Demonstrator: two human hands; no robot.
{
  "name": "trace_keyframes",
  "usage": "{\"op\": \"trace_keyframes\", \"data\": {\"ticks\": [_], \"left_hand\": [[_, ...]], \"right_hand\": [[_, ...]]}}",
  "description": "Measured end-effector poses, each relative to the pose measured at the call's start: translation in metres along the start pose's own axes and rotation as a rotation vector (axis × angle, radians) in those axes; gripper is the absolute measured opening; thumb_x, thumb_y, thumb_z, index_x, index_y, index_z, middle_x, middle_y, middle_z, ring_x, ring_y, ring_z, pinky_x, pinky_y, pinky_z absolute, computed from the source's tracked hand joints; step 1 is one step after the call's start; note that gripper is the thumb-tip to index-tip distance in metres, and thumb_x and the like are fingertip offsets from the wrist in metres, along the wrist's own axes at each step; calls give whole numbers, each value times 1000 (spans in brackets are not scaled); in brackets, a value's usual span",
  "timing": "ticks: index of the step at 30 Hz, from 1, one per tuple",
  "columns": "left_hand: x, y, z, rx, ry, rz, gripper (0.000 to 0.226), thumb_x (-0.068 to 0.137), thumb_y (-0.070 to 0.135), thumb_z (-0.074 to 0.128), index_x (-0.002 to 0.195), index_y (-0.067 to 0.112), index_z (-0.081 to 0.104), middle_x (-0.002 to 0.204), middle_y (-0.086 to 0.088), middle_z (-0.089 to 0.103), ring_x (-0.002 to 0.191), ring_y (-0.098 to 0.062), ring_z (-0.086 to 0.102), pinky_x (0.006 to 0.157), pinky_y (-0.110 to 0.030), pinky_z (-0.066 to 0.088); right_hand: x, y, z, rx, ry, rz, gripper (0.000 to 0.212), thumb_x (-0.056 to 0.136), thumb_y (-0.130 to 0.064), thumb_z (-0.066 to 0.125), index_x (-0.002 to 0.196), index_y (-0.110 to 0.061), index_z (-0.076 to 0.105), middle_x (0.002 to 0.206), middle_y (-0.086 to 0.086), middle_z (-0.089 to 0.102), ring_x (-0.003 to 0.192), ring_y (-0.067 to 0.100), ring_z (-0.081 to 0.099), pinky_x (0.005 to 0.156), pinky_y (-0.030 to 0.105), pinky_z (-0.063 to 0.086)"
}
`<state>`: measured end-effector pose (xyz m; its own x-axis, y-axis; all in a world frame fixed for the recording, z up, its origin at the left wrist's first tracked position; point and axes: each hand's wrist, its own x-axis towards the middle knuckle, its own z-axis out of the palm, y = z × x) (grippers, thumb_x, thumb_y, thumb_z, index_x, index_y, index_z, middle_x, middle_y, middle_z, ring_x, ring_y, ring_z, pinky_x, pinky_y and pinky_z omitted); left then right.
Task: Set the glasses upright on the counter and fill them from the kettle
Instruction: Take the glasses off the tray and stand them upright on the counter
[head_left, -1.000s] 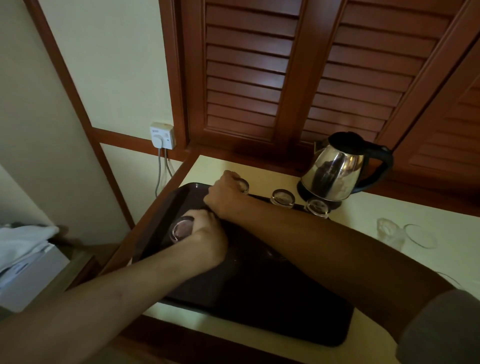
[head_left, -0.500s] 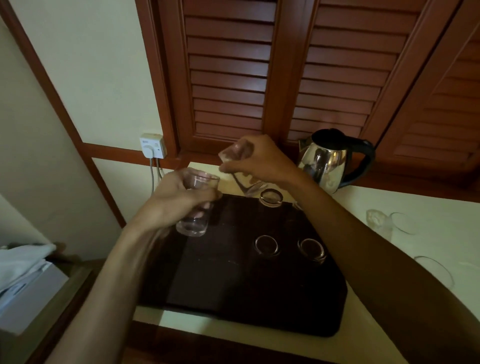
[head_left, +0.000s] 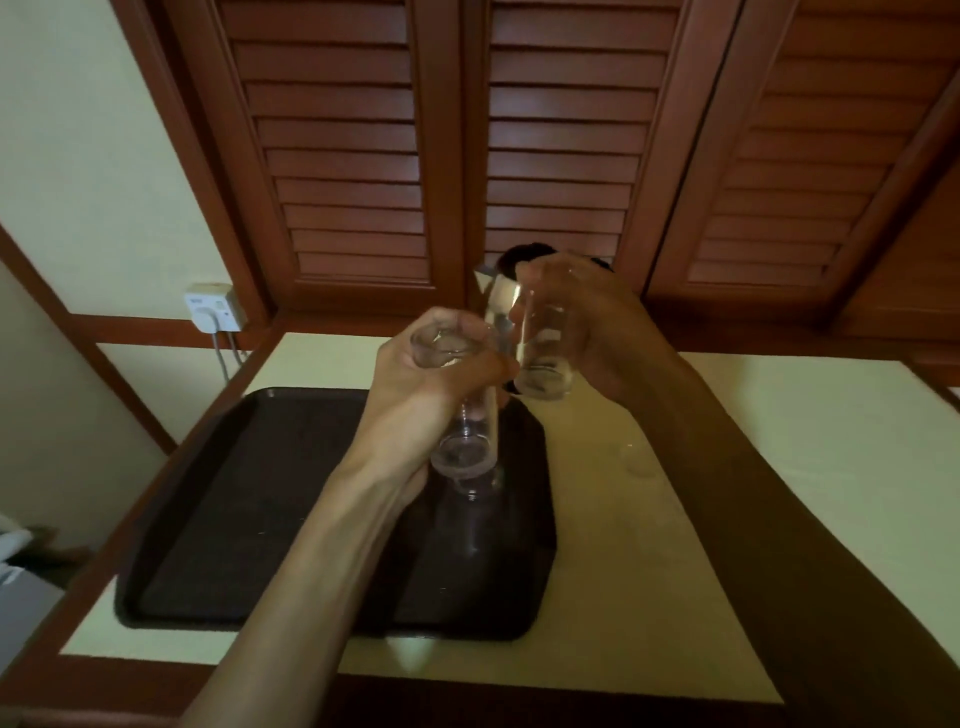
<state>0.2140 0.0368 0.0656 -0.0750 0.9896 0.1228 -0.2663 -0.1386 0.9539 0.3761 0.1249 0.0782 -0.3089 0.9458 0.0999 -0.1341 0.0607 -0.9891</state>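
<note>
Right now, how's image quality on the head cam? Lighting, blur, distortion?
Head view: dim, warm light; right forearm nearly black. Wide-angle bend bows the shutters and counter edges. Both held glasses, the left hand's glass and right hand's glass, are see-through with soft edges. The kettle is mostly hidden behind the hands. Faint glints on the tray.

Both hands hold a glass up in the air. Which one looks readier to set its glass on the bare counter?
The right hand: its glass hangs over the counter; the left hand is above the tray.

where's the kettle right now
Head view: the kettle stands at the counter's back, centre, mostly hidden behind the right hand and its glass.
</note>
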Motion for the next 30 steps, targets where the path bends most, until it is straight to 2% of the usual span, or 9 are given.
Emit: {"op": "trace_keyframes", "data": {"ticks": [4, 8, 13, 16, 19, 21, 25, 27, 30], "left_hand": [[-2, -20, 73, 12, -25, 60, 32, 67, -7, 75, 93, 8, 67, 79, -12, 69, 68, -28, 65, 65, -34, 55], [-4, -44, 143, 69, -83, 115, 36, 60, -2, 72, 93, 10, 64, 80, -16, 69, 70, -27, 64, 60, -29, 51], [-10, -73, 214, 100, -124, 117, 39, 65, -18, 76, 92, 9, 64, 76, -3, 70, 72, -15, 67, 69, -32, 55], [-19, -95, 250, 143, -125, 130, 39, 62, -12, 79, 90, 11, 64, 79, -6, 67, 72, -16, 66, 65, -28, 53], [-31, -123, 281, 157, -132, 105, 37, 61, -10, 77, 89, 10, 63, 75, 0, 64, 66, -16, 61, 58, -29, 48], [-38, -147, 295, 166, -126, 87, 39, 61, -12, 77, 93, 6, 63, 76, 3, 65, 70, -13, 61, 65, -28, 50], [-45, -194, 304, 198, -88, -1, 43, 61, -9, 77, 96, 11, 62, 76, -4, 64, 73, -16, 59, 75, -31, 49], [-46, -210, 303, 214, -67, -29, 45, 62, -13, 76, 97, 10, 62, 76, -6, 62, 73, -15, 57, 75, -29, 49], [-43, -225, 303, 202, 4, -41, 45, 62, -21, 72, 95, 7, 61, 74, -4, 61, 71, -12, 57, 74, -21, 48]], "right_hand": [[-19, -6, -60, -5, 66, -80, 37, 62, -33, 84, 89, -15, 67, 87, 17, 65, 75, 31, 64, 62, 37, 51], [-39, -8, -125, -28, 66, -127, 20, 73, -17, 78, 88, -12, 66, 77, 5, 68, 67, 18, 67, 59, 32, 53], [-59, -5, -195, -66, 55, -142, 13, 85, 1, 70, 93, -6, 62, 76, -5, 66, 67, 8, 65, 58, 23, 52], [-67, 3, -228, -58, 49, -121, 17, 86, 6, 68, 98, -2, 61, 74, -5, 65, 68, 7, 65, 59, 22, 52], [-73, 14, -255, -96, 48, -100, 20, 86, 4, 70, 103, 5, 61, 82, 9, 70, 74, 17, 69, 65, 28, 55], [-75, 23, -267, -99, 48, -87, 28, 81, -3, 76, 104, 5, 62, 88, 21, 71, 78, 27, 72, 69, 33, 55], [-77, 47, -283, -113, 33, -64, 39, 65, -25, 82, 95, -6, 66, 87, 22, 72, 77, 33, 72, 72, 35, 50], [-77, 61, -288, -104, 9, -69, 40, 67, -22, 83, 96, -2, 64, 86, 25, 69, 76, 30, 70, 71, 32, 51], [-73, 79, -297, -83, -31, -83, 35, 71, -12, 83, 96, 0, 62, 82, 15, 66, 79, 30, 65, 76, 33, 51]]}}
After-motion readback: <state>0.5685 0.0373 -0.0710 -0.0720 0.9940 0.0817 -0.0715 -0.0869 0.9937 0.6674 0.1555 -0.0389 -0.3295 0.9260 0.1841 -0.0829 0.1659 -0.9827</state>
